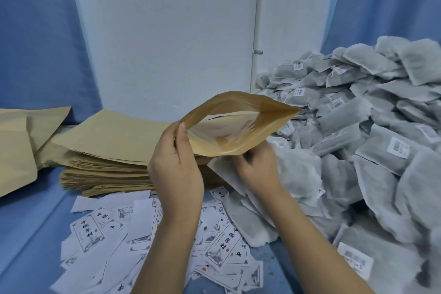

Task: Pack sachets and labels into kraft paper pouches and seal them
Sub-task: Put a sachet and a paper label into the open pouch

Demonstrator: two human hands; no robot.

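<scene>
The left hand pinches the near corner of the tan kraft paper pouch, thumb on the rim, and holds it up with its mouth bowed into a wide oval. Something pale shows inside, but I cannot tell what. Just right of that hand, under the pouch's lower lip, the right hand is curled round a bunch of soft grey-white fabric sachets, its fingertips hidden beneath the paper. These sachets look light and floppy, likely to sag and catch on an edge, so I'd keep them bunched near their leading ends and feed them in flat. The pouch looks thin and easily creased, firmer along the band at its mouth, which seems the place to grip. Beyond the left hand lies the stack of flat kraft pouches. Below both wrists lie scattered white printed paper labels, probably slippery and best pinched by an edge. Right of the right hand rises the big heap of grey sachets.
</scene>
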